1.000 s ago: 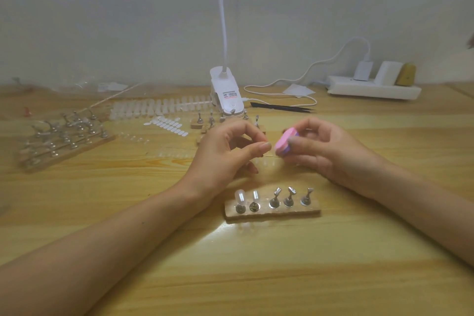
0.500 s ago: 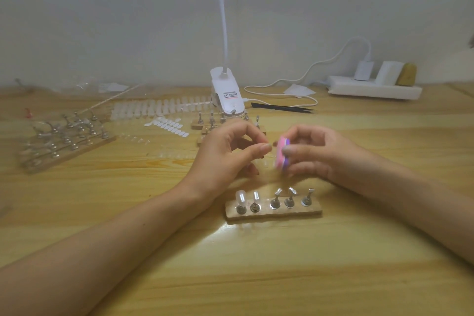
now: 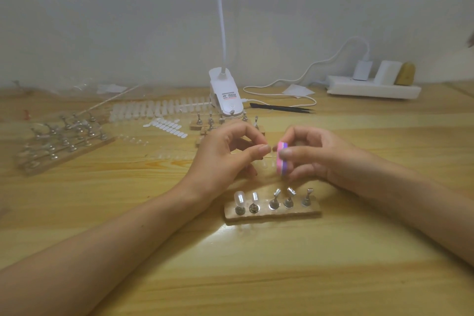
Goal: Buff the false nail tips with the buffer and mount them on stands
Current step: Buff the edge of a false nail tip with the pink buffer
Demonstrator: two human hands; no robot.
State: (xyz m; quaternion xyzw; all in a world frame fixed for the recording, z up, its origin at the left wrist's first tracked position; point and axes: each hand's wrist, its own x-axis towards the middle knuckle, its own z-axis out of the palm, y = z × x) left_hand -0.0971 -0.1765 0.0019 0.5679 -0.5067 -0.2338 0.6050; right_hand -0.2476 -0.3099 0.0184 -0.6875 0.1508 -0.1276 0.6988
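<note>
A pink and purple buffer (image 3: 281,159) is gripped in the right hand (image 3: 318,156), with the thumb in front and the curled fingers behind it, and it is held on its edge above the table (image 3: 256,277). Just beside it, the left hand (image 3: 225,156) is held with the thumb and the forefinger brought together toward the buffer; whether something is pinched between them cannot be told, because nothing so small and clear can be made out there. Both hands are raised over the wood, just behind a wooden stand (image 3: 272,214) on which five metal posts are set in a row. Two clear nail tips (image 3: 239,199) are mounted on the two posts at the left end of this stand, while the heads of the three other posts are seen tilted. Farther back, a long strip of white tips (image 3: 159,108) is laid beside the base of a white lamp (image 3: 225,96), and some loose tips (image 3: 166,127) are spread in front of it. More stands (image 3: 64,143) are grouped at the far left of the table. Black tweezers (image 3: 282,108) are placed to the right of the lamp, and a white power strip (image 3: 372,88) is set near the wall.
</note>
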